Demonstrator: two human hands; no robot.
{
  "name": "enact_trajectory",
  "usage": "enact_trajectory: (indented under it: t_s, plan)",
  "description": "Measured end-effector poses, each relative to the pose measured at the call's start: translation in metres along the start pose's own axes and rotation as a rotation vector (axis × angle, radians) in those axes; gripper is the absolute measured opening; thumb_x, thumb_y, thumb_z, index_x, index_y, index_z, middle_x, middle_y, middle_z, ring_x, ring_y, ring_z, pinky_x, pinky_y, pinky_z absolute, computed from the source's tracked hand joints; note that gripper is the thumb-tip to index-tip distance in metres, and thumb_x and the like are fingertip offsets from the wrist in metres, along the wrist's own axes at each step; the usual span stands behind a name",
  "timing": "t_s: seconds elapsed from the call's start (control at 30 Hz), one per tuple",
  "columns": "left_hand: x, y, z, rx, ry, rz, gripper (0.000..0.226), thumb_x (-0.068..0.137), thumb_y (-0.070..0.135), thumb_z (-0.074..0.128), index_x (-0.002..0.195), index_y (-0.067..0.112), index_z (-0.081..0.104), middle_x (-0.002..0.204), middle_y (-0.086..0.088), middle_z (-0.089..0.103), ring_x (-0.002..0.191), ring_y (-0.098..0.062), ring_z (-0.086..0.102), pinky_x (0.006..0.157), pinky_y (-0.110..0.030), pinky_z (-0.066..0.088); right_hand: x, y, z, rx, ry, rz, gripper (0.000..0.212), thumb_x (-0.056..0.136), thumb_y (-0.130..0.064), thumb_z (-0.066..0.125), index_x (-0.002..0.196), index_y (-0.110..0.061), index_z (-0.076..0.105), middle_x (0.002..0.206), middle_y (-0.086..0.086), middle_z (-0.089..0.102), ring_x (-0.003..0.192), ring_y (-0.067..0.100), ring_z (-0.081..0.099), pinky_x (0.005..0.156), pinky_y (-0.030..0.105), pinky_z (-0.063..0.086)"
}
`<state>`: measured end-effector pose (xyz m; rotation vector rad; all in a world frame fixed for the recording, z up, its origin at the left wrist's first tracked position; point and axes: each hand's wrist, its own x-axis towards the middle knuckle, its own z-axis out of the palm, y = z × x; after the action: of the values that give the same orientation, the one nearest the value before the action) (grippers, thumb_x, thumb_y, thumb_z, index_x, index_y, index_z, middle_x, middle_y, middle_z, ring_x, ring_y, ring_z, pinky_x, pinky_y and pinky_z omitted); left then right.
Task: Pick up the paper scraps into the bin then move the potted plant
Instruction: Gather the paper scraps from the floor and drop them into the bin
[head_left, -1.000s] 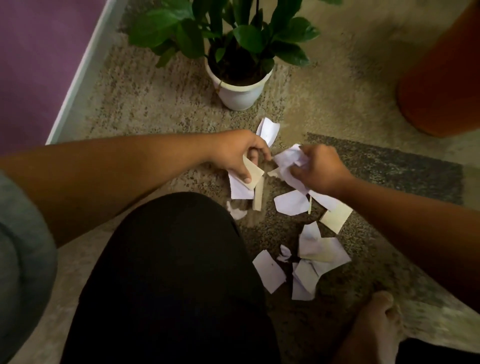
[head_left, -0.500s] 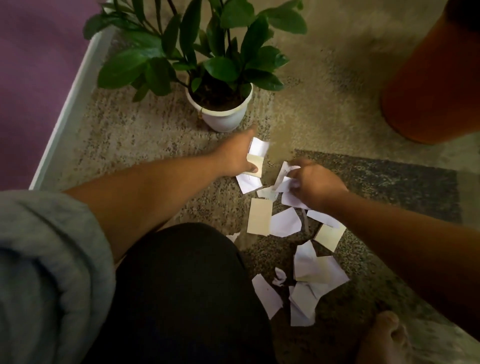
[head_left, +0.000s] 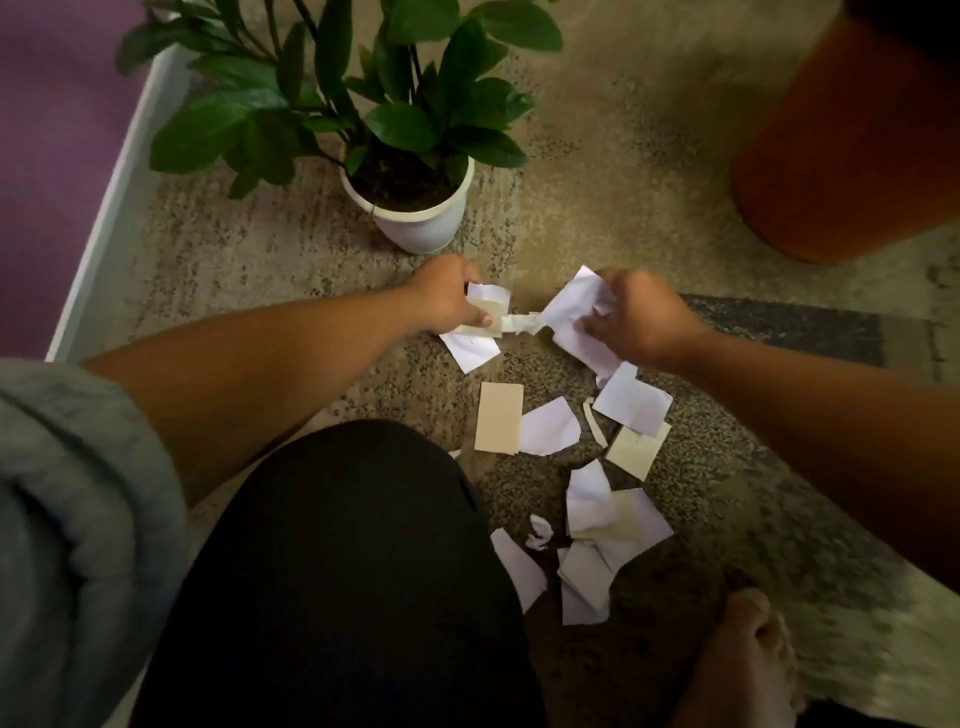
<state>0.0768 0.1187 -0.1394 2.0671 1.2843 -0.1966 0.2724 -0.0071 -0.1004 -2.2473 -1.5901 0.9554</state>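
Now paper scraps (head_left: 567, 307) inside left grip (head_left: 448, 302) and right grip (head_left: 640, 323).

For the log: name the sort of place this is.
Probably a room in a home: a mottled rug on the floor, a potted plant by a white skirting board, a bare foot.

1. Saw paper scraps (head_left: 549, 427) in two colours: most plain white, a few pale tan.
2. Noted a plain white pot (head_left: 418, 228), with dark soil (head_left: 400, 182) and glossy dark green leaves (head_left: 400, 127).
3. Found the carpet (head_left: 234, 244) beige, speckled with small dark flecks, and crossed by a darker grey-brown band (head_left: 779, 327).
4. Saw a round container (head_left: 852, 145) in plain orange-brown.
5. Noted a purple wall (head_left: 47, 156) and a white skirting board (head_left: 111, 218).
6. Saw a grey sleeve (head_left: 67, 493) and black trousers (head_left: 337, 571), both without pattern.
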Motion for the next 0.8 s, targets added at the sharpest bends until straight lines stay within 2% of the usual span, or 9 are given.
enact_trajectory:
  t_s: [0.07, 0.17, 0.23, 0.33, 0.4, 0.47, 0.57, 0.67, 0.8]
  plan:
    - [-0.010, 0.000, -0.009, -0.040, -0.016, 0.030, 0.059, 0.077, 0.030, 0.080, 0.126, 0.004, 0.059, 0.110, -0.008, 0.063, 0.098, -0.023, 0.059, 0.069, -0.024, 0.039, -0.001, -0.007, -0.006, 0.090, -0.087, 0.021, 0.017, 0.086, -0.018, 0.072, 0.077, -0.021, 0.057, 0.074, -0.005, 0.060, 0.071, 0.017, 0.058, 0.054, 0.024, 0.041]
    - [-0.028, -0.014, -0.015, -0.105, -0.140, 0.071, 0.046, 0.076, 0.027, 0.081, 0.116, 0.011, 0.065, 0.109, -0.006, 0.068, 0.095, -0.021, 0.063, 0.075, -0.028, 0.046, -0.007, -0.016, -0.004, 0.109, -0.231, 0.008, 0.016, 0.084, -0.020, 0.075, 0.093, -0.016, 0.062, 0.073, -0.001, 0.061, 0.067, 0.019, 0.060, 0.056, 0.027, 0.045]
    - [-0.044, -0.027, -0.011, -0.170, -0.251, 0.091, 0.037, 0.074, 0.027, 0.082, 0.107, 0.019, 0.067, 0.104, -0.002, 0.069, 0.094, -0.021, 0.066, 0.082, -0.039, 0.054, -0.015, -0.021, 0.007, 0.090, -0.360, -0.049, 0.027, 0.085, -0.018, 0.074, 0.108, -0.020, 0.062, 0.078, -0.004, 0.062, 0.066, 0.014, 0.062, 0.057, 0.029, 0.047]
    - [-0.063, -0.044, 0.005, -0.162, -0.306, 0.119, 0.027, 0.071, 0.030, 0.083, 0.094, 0.027, 0.068, 0.101, 0.002, 0.067, 0.092, -0.018, 0.065, 0.086, -0.049, 0.054, -0.027, -0.026, 0.035, -0.012, -0.552, -0.157, 0.070, 0.086, -0.018, 0.072, 0.146, -0.031, 0.038, 0.095, 0.000, 0.061, 0.071, 0.010, 0.061, 0.057, 0.024, 0.048]
    - [-0.072, -0.050, 0.014, -0.168, -0.306, 0.125, 0.026, 0.071, 0.030, 0.083, 0.092, 0.024, 0.069, 0.101, 0.001, 0.066, 0.092, -0.017, 0.064, 0.086, -0.048, 0.054, -0.030, -0.028, 0.054, -0.161, -0.587, -0.217, 0.083, 0.086, -0.021, 0.071, 0.151, -0.036, 0.023, 0.094, 0.001, 0.060, 0.070, 0.010, 0.056, 0.057, 0.025, 0.042]
    - [-0.077, -0.053, 0.018, -0.189, -0.287, 0.124, 0.025, 0.071, 0.028, 0.084, 0.090, 0.022, 0.070, 0.100, 0.002, 0.066, 0.091, -0.016, 0.065, 0.084, -0.044, 0.054, -0.031, -0.030, 0.070, -0.310, -0.552, -0.228, 0.091, 0.085, -0.025, 0.071, 0.154, -0.035, 0.012, 0.094, 0.001, 0.059, 0.082, 0.017, 0.057, 0.067, 0.030, 0.045]
    - [-0.078, -0.054, 0.016, -0.248, -0.223, 0.099, 0.023, 0.072, 0.022, 0.083, 0.089, 0.022, 0.068, 0.089, 0.006, 0.065, 0.080, -0.012, 0.064, 0.071, -0.030, 0.052, -0.034, -0.032, 0.084, -0.436, -0.418, -0.197, 0.081, 0.084, -0.028, 0.067, 0.148, -0.032, 0.017, 0.107, 0.007, 0.065, 0.094, 0.028, 0.062, 0.075, 0.038, 0.053]
    - [-0.076, -0.054, 0.011, -0.268, -0.194, 0.079, 0.023, 0.074, 0.017, 0.082, 0.092, 0.018, 0.067, 0.082, 0.010, 0.063, 0.074, -0.007, 0.061, 0.065, -0.025, 0.048, -0.030, -0.033, 0.085, -0.447, -0.342, -0.137, 0.063, 0.084, -0.030, 0.064, 0.140, -0.024, 0.035, 0.112, 0.010, 0.066, 0.098, 0.032, 0.063, 0.077, 0.038, 0.052]
    - [-0.077, -0.053, 0.010, -0.285, -0.187, 0.060, 0.023, 0.078, 0.017, 0.079, 0.098, 0.013, 0.067, 0.080, 0.009, 0.062, 0.072, -0.008, 0.059, 0.058, -0.020, 0.042, -0.024, -0.032, 0.077, -0.374, -0.309, -0.103, 0.034, 0.083, -0.033, 0.067, 0.113, -0.019, 0.058, 0.109, 0.008, 0.065, 0.101, 0.031, 0.063, 0.080, 0.036, 0.051]
